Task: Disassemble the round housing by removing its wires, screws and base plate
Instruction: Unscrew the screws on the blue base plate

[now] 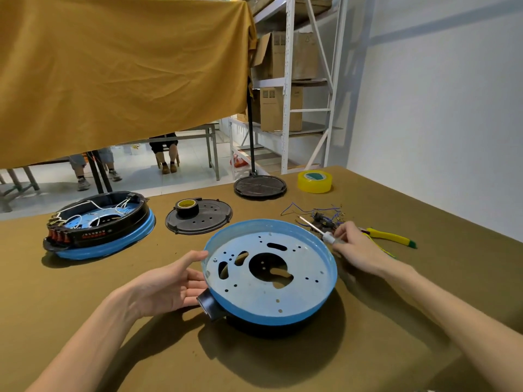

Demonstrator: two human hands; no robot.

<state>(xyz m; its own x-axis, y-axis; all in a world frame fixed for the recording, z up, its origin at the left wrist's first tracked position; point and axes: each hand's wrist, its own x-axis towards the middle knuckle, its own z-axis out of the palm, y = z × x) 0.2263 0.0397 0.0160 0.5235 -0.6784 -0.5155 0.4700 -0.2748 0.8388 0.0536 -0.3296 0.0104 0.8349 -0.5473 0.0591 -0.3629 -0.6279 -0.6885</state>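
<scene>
A round blue housing (285, 314) lies in front of me, tilted up off the table, its perforated grey base plate (254, 292) facing up and a black knob at its lower left. My left hand (172, 281) is open, palm and straight fingers against the housing's left rim. My right hand (356, 247) grips a screwdriver (314, 226) just beyond the right rim, shaft pointing up and left. A pile of removed wires (319, 215) lies behind that hand.
A second housing (99, 224) with wires inside sits at the left. A black perforated cover (199, 220) carries a tape roll (187, 206). Farther back are a black disc (259, 186) and yellow tape (314, 181). Yellow-handled pliers (392, 237) lie at the right.
</scene>
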